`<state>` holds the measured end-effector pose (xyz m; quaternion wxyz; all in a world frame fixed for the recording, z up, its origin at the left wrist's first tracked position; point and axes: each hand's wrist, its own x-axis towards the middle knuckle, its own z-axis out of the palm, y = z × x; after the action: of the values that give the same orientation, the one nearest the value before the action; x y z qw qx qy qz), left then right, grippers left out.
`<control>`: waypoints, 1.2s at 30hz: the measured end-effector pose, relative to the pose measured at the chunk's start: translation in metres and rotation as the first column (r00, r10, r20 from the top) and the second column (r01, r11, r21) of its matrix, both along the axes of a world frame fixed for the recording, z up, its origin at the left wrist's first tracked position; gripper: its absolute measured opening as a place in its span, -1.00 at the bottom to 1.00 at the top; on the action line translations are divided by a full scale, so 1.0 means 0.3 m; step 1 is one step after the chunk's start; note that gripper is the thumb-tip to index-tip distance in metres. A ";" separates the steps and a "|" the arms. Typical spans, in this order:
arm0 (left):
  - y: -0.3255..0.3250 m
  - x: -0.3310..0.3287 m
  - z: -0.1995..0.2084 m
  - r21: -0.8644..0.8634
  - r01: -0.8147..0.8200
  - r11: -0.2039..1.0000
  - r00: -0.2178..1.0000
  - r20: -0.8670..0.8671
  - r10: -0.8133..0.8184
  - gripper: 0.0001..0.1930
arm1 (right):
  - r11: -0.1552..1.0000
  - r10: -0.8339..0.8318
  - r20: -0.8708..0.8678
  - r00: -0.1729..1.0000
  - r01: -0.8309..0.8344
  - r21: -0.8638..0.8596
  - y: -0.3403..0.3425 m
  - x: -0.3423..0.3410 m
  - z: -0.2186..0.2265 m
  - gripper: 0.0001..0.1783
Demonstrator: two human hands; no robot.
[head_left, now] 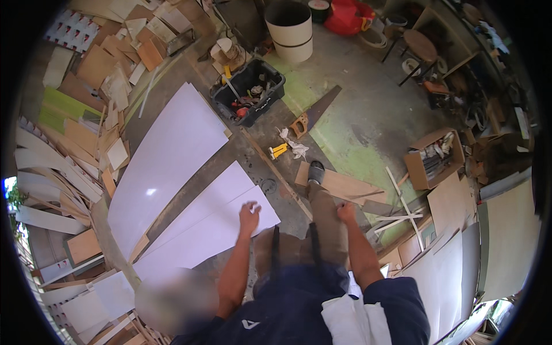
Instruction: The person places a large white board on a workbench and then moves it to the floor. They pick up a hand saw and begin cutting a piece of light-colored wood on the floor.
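Note:
My left hand [249, 218] hangs over the near end of a glossy white panel [201, 221] on the floor. Its fingers are loosely bent, with a gap between them that shows white. On the other side of my legs, my right hand [346, 212] is curled closed beside my knee; whatever it may hold is hidden. A larger white sheet [172, 155] lies farther left, partly curved along its edge. Ahead of my foot are a handsaw [316, 112] with a wooden handle, a yellow tool [278, 151] and a crumpled white cloth [297, 148].
A black tool crate [275, 92] and a tall cream bin [290, 34] stand ahead. Wood offcuts [95, 63] pile up at left. At right are a cardboard box [422, 167], crossed white strips [397, 215], leaning boards [506, 241] and a stool [420, 46]. A thin batten [276, 172] crosses the floor.

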<state>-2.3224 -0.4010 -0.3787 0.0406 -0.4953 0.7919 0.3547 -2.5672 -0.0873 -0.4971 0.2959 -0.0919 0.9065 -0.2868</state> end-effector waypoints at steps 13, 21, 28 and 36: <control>-0.125 -0.544 -0.376 0.189 0.227 0.955 0.701 0.649 -0.295 -0.39 | 0.656 0.738 0.101 0.667 -0.745 0.123 -1.118 -0.824 -0.985 -0.53; -0.317 -0.578 -0.477 0.200 0.075 0.977 0.758 0.625 -0.187 -0.44 | 0.821 0.543 -0.019 0.839 -0.527 0.218 -1.489 -0.743 -1.439 -0.28; -0.393 -0.574 -0.496 0.223 0.089 0.971 0.779 0.592 -0.208 -0.44 | 0.726 0.578 -0.047 0.814 -0.487 0.486 -1.486 -0.798 -1.485 -0.35; -0.396 -0.528 -0.434 0.311 0.121 0.943 0.830 0.489 -0.268 -0.49 | 0.751 0.605 -0.234 0.761 -0.448 0.485 -1.213 -0.845 -0.884 -0.79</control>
<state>-2.4807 -0.5198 -0.5090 0.3578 -0.4790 0.7422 0.3029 -2.8208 -0.4513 -0.7624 0.1981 -0.3393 0.9192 0.0258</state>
